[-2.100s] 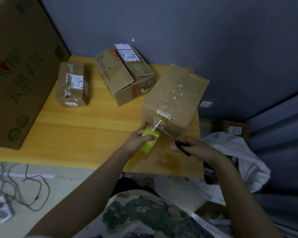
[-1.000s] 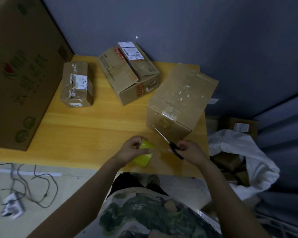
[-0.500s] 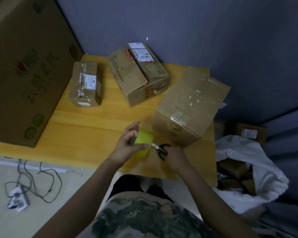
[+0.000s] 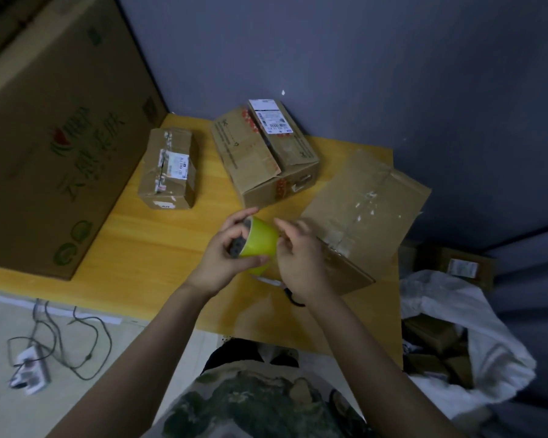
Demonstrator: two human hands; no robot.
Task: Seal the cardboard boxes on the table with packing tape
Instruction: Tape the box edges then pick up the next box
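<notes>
Both forearms reach in from the bottom edge and meet over the table's (image 4: 159, 248) near side. The left hand (image 4: 217, 263) grips the green tape (image 4: 260, 243), fingers curled into the core and thumb across the outside, roll lifted off the wood and tilted. The right hand (image 4: 301, 267) sits against the roll's right rim, fingers bent toward it. Blur hides whether it pinches the loose end, so that cannot be told. The roll is probably light, stiff and slick outside, with a thin, sticky end, so hold it by the core and lift the end with a nail. Scissors (image 4: 293, 299) lie on the table under the right wrist. The near box (image 4: 364, 210) is just beyond the hands, with clear tape along its seam. Farther off are the mid box (image 4: 263, 159) and the small box (image 4: 168, 169).
</notes>
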